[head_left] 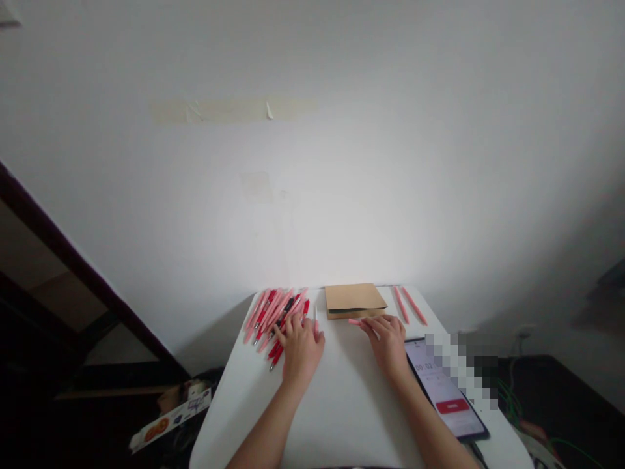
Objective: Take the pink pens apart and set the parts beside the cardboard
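My left hand [301, 345] lies on the white table [342, 404] with its fingers spread over the near edge of a pile of several pink and red pens [276, 311]. My right hand [388, 340] has its fingers curled round a pink pen [355, 321] whose tip sticks out to the left, just in front of a brown cardboard box [355, 299]. Two pink pens [409, 305] lie side by side to the right of the box.
A phone [446, 391] with a lit screen lies at the table's right edge, beside my right forearm. A white wall rises right behind the table. A printed packet [170, 420] lies on the dark floor to the left; cables trail at the lower right.
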Motion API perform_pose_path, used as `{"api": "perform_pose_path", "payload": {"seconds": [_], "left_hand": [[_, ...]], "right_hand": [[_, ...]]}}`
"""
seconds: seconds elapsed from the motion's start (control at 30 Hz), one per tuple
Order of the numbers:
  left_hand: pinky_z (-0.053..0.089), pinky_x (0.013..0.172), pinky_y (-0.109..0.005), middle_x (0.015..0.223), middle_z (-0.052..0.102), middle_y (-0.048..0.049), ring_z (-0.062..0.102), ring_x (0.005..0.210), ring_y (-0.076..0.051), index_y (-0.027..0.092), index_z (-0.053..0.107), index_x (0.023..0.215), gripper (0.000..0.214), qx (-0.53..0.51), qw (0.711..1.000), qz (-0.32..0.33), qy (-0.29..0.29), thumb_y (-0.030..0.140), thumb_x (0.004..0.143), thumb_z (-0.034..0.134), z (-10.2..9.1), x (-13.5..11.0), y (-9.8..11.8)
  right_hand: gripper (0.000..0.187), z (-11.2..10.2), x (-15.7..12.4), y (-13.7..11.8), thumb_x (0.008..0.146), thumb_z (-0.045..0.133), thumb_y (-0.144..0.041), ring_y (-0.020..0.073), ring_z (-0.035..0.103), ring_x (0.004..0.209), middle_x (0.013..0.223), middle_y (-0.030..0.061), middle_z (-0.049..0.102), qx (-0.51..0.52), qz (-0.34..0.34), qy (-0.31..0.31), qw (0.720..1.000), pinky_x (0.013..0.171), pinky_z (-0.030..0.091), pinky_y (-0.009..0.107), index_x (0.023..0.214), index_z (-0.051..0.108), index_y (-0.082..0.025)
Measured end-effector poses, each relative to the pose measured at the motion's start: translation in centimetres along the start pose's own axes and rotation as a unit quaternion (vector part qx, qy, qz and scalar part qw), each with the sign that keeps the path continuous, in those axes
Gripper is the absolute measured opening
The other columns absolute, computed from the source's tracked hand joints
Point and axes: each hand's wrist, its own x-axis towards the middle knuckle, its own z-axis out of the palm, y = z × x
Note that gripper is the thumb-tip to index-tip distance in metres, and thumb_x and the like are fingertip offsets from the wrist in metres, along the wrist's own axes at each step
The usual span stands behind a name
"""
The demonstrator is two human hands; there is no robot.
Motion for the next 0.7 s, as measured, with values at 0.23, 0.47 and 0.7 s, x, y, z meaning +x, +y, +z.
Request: {"api": "perform_pose_path", "payload": {"seconds": [0.23, 0.47, 0.7], "left_hand": [[0.016, 0.114, -0.063, 0.125, 0.061, -0.0023, 0.046, 0.125, -0.028, 0.031, 0.075, 0.080, 0.006, -0.144, 0.986, 0.080, -0.026, 0.028, 0.078, 0.070, -0.3, -0.1, 0.5], [0.010, 0.114, -0.066, 0.127, 0.062, 0.0000, 0.042, 0.129, -0.030, 0.034, 0.077, 0.076, 0.008, -0.173, 0.980, 0.082, -0.053, 0.027, 0.072, 0.077, 0.8, -0.5, 1.0], [0.009, 0.114, -0.068, 0.127, 0.062, 0.0006, 0.043, 0.129, -0.031, 0.035, 0.077, 0.074, 0.007, -0.176, 0.980, 0.068, -0.063, 0.028, 0.072, 0.078, 0.8, -0.6, 1.2]], "right_hand": [[0.017, 0.0, 0.0, -0.5, 0.092, 0.058, -0.037, 0.0230, 0.055, 0.100, 0.091, 0.0018, 0.073, 0.004, -0.066, -0.065, 0.996, 0.098, 0.031, 0.042, 0.094, 0.073, -0.029], [0.009, -0.5, 0.3, -1.3, 0.087, 0.065, -0.029, 0.0248, 0.054, 0.104, 0.090, 0.0018, 0.072, 0.011, -0.054, -0.141, 0.988, 0.101, 0.031, 0.046, 0.092, 0.073, -0.031], [0.011, -0.7, 0.3, -1.4, 0.086, 0.066, -0.027, 0.0264, 0.053, 0.105, 0.093, 0.0032, 0.072, 0.025, -0.044, -0.166, 0.985, 0.100, 0.034, 0.047, 0.092, 0.074, -0.030]]}}
